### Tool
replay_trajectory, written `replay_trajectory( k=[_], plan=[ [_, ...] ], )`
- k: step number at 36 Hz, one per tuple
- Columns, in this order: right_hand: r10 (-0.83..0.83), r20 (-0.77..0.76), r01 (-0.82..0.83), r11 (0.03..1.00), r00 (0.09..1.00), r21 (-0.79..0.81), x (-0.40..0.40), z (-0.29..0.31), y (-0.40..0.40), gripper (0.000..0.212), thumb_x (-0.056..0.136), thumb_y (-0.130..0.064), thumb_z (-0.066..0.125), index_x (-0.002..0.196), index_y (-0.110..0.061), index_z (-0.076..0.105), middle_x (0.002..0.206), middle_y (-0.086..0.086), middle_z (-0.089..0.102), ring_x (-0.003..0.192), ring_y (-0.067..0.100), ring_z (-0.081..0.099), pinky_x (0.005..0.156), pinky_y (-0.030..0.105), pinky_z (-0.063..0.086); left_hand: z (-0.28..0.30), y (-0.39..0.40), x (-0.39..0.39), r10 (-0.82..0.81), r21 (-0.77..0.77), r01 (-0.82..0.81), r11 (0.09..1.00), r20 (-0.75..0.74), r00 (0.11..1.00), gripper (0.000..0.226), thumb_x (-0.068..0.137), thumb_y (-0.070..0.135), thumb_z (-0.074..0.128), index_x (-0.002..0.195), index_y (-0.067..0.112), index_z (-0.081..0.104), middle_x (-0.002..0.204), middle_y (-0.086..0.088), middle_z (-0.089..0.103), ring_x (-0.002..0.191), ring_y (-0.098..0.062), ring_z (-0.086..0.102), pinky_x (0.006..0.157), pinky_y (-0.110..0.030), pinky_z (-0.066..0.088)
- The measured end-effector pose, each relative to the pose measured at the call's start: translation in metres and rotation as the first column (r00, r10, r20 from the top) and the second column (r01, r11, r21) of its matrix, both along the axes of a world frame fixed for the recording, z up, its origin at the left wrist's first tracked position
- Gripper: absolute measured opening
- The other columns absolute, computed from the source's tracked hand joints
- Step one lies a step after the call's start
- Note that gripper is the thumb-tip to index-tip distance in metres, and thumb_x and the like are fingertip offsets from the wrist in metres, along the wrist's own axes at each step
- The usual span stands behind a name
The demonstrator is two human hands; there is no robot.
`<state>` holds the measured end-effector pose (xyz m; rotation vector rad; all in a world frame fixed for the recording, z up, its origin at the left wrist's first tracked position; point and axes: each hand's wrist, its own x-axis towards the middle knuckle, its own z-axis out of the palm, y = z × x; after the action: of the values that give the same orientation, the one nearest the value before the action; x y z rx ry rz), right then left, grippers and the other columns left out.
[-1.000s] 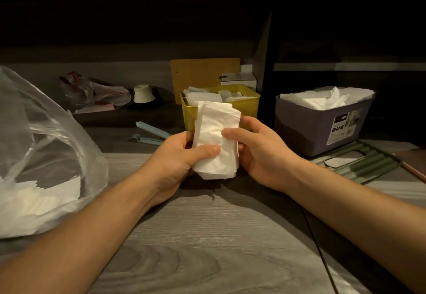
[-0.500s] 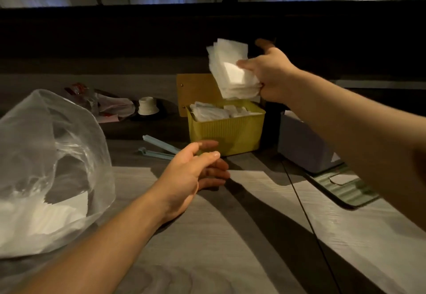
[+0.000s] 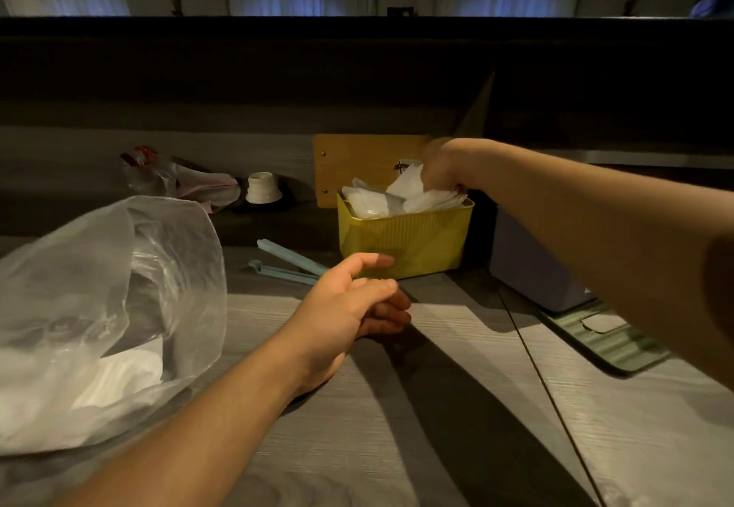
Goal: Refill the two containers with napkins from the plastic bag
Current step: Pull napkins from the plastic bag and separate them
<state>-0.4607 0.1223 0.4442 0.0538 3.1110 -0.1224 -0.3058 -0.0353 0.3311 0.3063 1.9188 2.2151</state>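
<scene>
A yellow container (image 3: 405,238) stands at the back of the table, its top filled with white napkins (image 3: 371,200). My right hand (image 3: 443,165) reaches down into its right side and holds a stack of napkins (image 3: 431,197) that lies tilted in the box. My left hand (image 3: 351,308) hovers over the table in front of the yellow container, fingers loosely curled, holding nothing. A clear plastic bag (image 3: 103,308) with white napkins inside sits at the left. The purple container (image 3: 532,272) stands right of the yellow one, mostly hidden by my right arm.
A light blue bag clip (image 3: 290,264) lies left of the yellow container. A green lid (image 3: 603,335) lies flat in front of the purple box. A wooden lid (image 3: 365,161) stands behind the yellow box. A small white cup (image 3: 262,188) and crumpled wrappers (image 3: 178,178) sit at the back left.
Both hands held the napkin stack a second ago. The left hand let go and stayed over the table; the right hand lifted the stack, then lowered it into the yellow container.
</scene>
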Motion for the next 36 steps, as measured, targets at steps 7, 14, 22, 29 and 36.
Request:
replay_trajectory(
  k=[7, 14, 22, 29, 36],
  plan=[
    [0.312, -0.130, -0.242, 0.890, 0.941, 0.386, -0.002, 0.015, 0.008, 0.037, 0.090, -0.013, 0.066, 0.127, -0.013, 0.061, 0.107, 0.004, 0.065, 0.084, 0.020, 0.062, 0.064, 0.026, 0.048, 0.001, 0.000, 0.000, -0.019, 0.000, 0.019, 1.000, 0.004, 1.000, 0.029, 0.099, 0.002, 0.053, 0.127, 0.011, 0.054, 0.083, -0.012, 0.072, 0.077, -0.023, 0.071, 0.072, -0.032, 0.061],
    [0.376, 0.291, -0.472, 0.766, 0.880, 0.437, 0.006, 0.047, 0.014, 0.056, 0.088, -0.032, 0.075, 0.140, -0.027, 0.056, 0.138, -0.008, 0.054, 0.124, 0.015, 0.053, 0.108, 0.036, 0.044, -0.003, -0.001, -0.001, -0.031, -0.003, 0.031, 1.000, 0.016, 0.999, 0.026, 0.099, 0.005, 0.055, 0.124, 0.012, 0.057, 0.081, -0.009, 0.075, 0.077, -0.021, 0.073, 0.073, -0.031, 0.061],
    [0.334, 0.415, -0.482, 0.812, 0.847, 0.330, -0.019, 0.031, 0.025, 0.056, 0.087, -0.019, 0.073, 0.138, -0.034, 0.057, 0.129, -0.015, 0.060, 0.109, 0.009, 0.063, 0.099, 0.037, 0.054, -0.004, -0.002, -0.004, -0.024, -0.017, 0.024, 1.000, -0.003, 1.000, 0.027, 0.098, 0.007, 0.056, 0.125, 0.015, 0.057, 0.084, -0.009, 0.074, 0.079, -0.022, 0.073, 0.068, -0.027, 0.058],
    [0.320, 0.445, -0.484, 0.813, 0.836, 0.323, -0.024, 0.011, 0.018, 0.044, 0.093, -0.016, 0.068, 0.135, -0.020, 0.057, 0.122, 0.001, 0.063, 0.110, 0.022, 0.064, 0.093, 0.037, 0.057, -0.005, -0.003, -0.007, -0.032, 0.005, 0.032, 0.999, 0.006, 0.999, 0.027, 0.099, 0.008, 0.056, 0.125, 0.015, 0.059, 0.085, -0.010, 0.075, 0.080, -0.022, 0.073, 0.069, -0.028, 0.059],
    [0.301, 0.371, -0.432, 0.832, 0.879, 0.348, -0.005, 0.018, 0.016, 0.050, 0.089, -0.007, 0.064, 0.136, -0.022, 0.058, 0.118, 0.001, 0.064, 0.104, 0.019, 0.064, 0.086, 0.034, 0.057, -0.005, -0.004, -0.007, -0.031, 0.027, 0.031, 0.999, 0.009, 0.999, 0.028, 0.099, 0.006, 0.055, 0.126, 0.012, 0.057, 0.097, -0.014, 0.072, 0.096, -0.027, 0.073, 0.085, -0.037, 0.062]
  ],
)
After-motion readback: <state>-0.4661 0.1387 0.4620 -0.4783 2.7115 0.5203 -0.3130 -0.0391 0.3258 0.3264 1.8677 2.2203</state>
